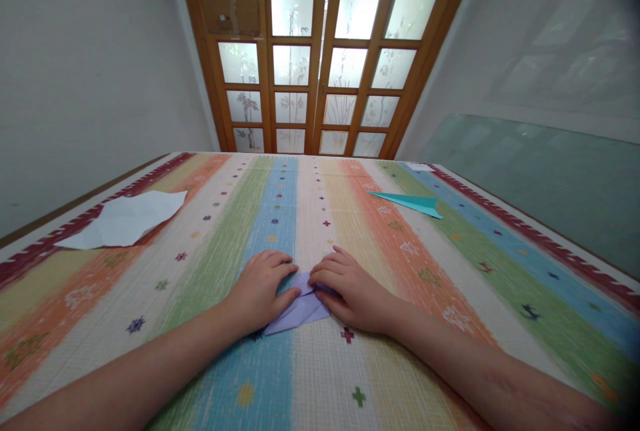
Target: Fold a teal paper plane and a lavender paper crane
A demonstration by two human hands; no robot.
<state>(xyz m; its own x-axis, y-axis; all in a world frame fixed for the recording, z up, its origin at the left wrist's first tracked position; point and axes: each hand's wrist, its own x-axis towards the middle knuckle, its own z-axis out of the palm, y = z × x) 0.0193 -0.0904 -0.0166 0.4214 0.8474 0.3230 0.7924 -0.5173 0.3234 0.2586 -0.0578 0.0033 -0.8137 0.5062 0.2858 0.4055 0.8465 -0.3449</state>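
No legible txt, nos. or signs.

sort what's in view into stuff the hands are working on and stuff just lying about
Being worked on:
purple folded paper, left hand and right hand on it

Lying about:
white creased sheet
teal folded paper
small white item, far edge

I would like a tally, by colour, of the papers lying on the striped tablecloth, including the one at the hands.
Purple: 1, folded paper touched by left hand and right hand
Teal: 1, pointed folded paper
White: 1, creased sheet
Total: 3, leaving out the small white piece at far right, too small to identify.
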